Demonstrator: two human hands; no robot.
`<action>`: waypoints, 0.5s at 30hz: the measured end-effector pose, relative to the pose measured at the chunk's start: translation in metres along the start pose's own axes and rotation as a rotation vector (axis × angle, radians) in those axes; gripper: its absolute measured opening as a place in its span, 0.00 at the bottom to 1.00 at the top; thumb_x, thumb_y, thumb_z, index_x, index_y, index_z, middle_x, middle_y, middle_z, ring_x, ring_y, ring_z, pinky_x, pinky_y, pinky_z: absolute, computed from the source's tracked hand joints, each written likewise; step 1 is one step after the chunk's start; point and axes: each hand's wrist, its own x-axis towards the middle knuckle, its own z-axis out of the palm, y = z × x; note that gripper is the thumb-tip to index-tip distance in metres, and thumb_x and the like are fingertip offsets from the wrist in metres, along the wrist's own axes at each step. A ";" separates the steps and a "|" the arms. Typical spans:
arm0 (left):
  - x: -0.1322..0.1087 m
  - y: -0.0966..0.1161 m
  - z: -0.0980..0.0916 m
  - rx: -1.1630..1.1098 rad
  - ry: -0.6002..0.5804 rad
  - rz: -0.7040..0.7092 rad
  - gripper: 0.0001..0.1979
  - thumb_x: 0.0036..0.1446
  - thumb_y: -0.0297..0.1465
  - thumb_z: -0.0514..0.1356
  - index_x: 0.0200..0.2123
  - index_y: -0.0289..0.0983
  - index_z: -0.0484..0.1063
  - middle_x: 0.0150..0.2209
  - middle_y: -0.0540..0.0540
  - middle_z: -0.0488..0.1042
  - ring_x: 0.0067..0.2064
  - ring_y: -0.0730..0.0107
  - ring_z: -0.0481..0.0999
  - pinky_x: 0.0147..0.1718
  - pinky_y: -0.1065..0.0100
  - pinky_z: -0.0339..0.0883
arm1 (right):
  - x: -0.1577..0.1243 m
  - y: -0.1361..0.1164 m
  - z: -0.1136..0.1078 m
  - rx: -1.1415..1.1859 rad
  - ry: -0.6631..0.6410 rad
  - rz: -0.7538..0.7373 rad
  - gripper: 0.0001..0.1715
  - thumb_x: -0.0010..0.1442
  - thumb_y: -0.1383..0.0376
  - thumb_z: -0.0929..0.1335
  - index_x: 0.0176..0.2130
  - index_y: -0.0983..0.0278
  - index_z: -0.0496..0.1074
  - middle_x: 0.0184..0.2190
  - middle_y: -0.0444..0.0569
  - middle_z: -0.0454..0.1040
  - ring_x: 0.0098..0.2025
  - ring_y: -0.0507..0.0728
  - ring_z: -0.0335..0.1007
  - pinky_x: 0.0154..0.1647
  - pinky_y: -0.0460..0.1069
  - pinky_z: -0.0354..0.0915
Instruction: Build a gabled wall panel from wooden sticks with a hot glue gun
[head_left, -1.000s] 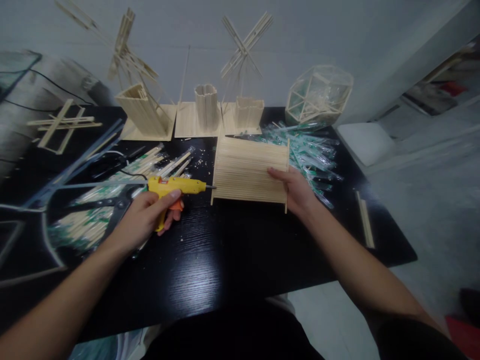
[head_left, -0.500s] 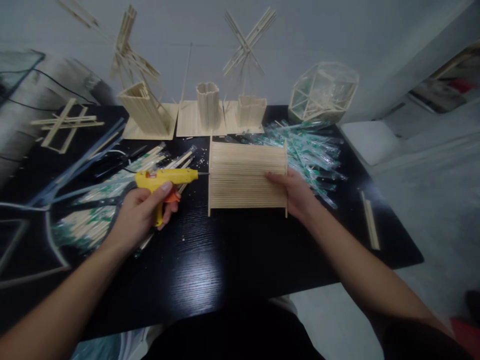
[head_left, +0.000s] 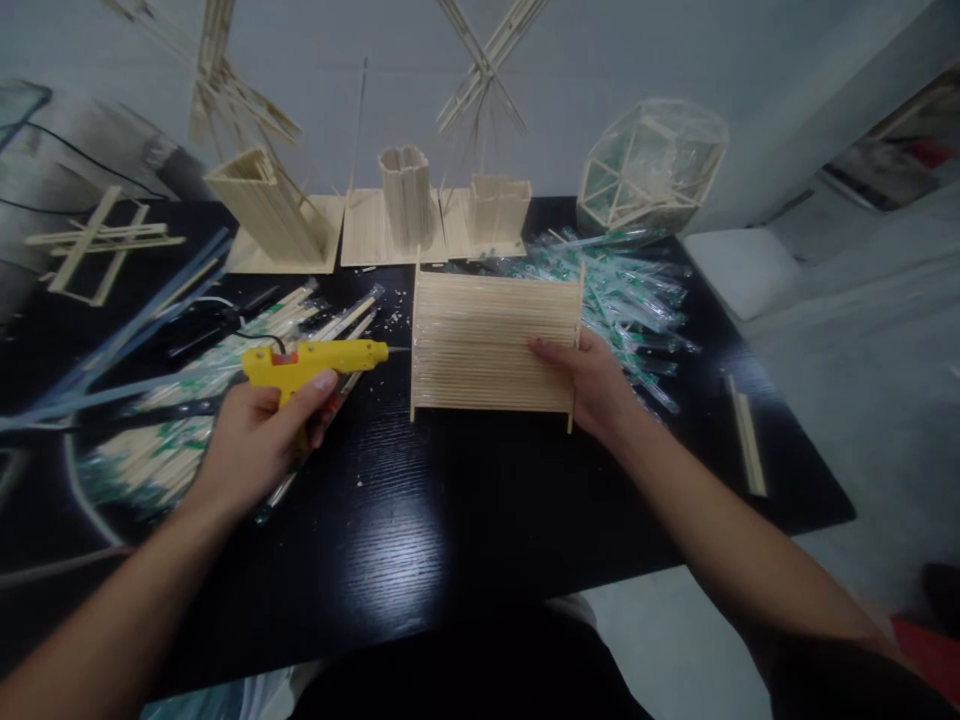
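My left hand [head_left: 270, 430] is wrapped round the handle of a yellow hot glue gun [head_left: 319, 362]. Its metal nozzle points right, close to the left edge of a flat panel of wooden sticks [head_left: 480, 345] but slightly apart from it. Rows of sticks lie side by side in the panel, with one upright stick along each end. My right hand [head_left: 596, 385] grips the panel at its right edge, thumb on the face and the other fingers hidden behind. The panel is held above the black table [head_left: 480, 500].
Wrapped chopsticks lie in a left pile [head_left: 161, 450] and a right pile [head_left: 622, 300]. Stick-built models, including a round tower [head_left: 406, 200], stand along the back. A faceted stick frame [head_left: 656, 165] is at back right. Loose sticks [head_left: 746, 440] lie near the right edge.
The glue gun has moved left and its nozzle has drawn back a little from the panel's left edge. My right hand still holds the panel, which is slightly turned. The view has shifted a little.
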 end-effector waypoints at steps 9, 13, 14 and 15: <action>0.001 -0.003 0.002 0.031 -0.038 0.047 0.26 0.62 0.47 0.62 0.17 0.37 0.71 0.16 0.50 0.68 0.20 0.75 0.66 0.19 0.73 0.58 | 0.001 0.000 0.000 -0.006 -0.002 -0.002 0.21 0.47 0.57 0.81 0.40 0.59 0.80 0.41 0.47 0.85 0.51 0.68 0.80 0.59 0.65 0.71; 0.002 -0.005 0.002 0.047 -0.031 0.049 0.27 0.61 0.49 0.63 0.17 0.37 0.71 0.16 0.50 0.68 0.19 0.75 0.66 0.18 0.73 0.56 | 0.000 0.000 0.001 -0.005 -0.009 -0.002 0.21 0.47 0.56 0.81 0.41 0.59 0.80 0.42 0.48 0.85 0.51 0.68 0.80 0.60 0.65 0.70; 0.002 -0.005 0.002 0.044 -0.025 0.054 0.26 0.60 0.49 0.63 0.17 0.37 0.71 0.16 0.50 0.68 0.19 0.75 0.65 0.18 0.73 0.56 | 0.000 0.000 0.000 -0.006 -0.015 -0.003 0.21 0.47 0.56 0.81 0.41 0.59 0.80 0.43 0.48 0.85 0.51 0.68 0.80 0.61 0.66 0.70; 0.002 -0.005 0.002 0.039 -0.023 0.058 0.26 0.60 0.49 0.63 0.17 0.37 0.71 0.16 0.50 0.68 0.19 0.75 0.66 0.18 0.73 0.56 | 0.000 0.000 0.000 -0.008 -0.019 -0.003 0.21 0.48 0.56 0.81 0.41 0.59 0.80 0.43 0.48 0.85 0.52 0.68 0.80 0.61 0.66 0.70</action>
